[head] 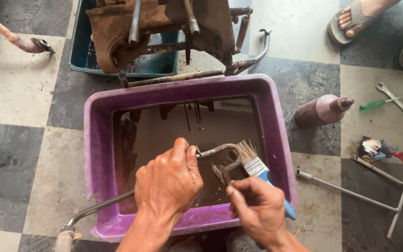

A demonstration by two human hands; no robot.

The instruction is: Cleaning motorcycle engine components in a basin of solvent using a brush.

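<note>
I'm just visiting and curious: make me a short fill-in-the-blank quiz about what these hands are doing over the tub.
1. The right hand holds a paintbrush with a ____ handle.
2. The left hand grips a bent metal rod over a ____ plastic tub.
3. The tub holds murky ____ liquid.
4. On the floor to the right, a wrench lies beside a ____-handled screwdriver.

Missing words: blue; purple; brown; green

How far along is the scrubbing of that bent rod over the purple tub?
Midway, it seems. Done: the liquid in the purple tub is already murky brown. In hand: left hand holds the bent metal rod over it; right hand works the blue-handled paintbrush against it. Left: the rusty frame beyond looks uncleaned.
</note>
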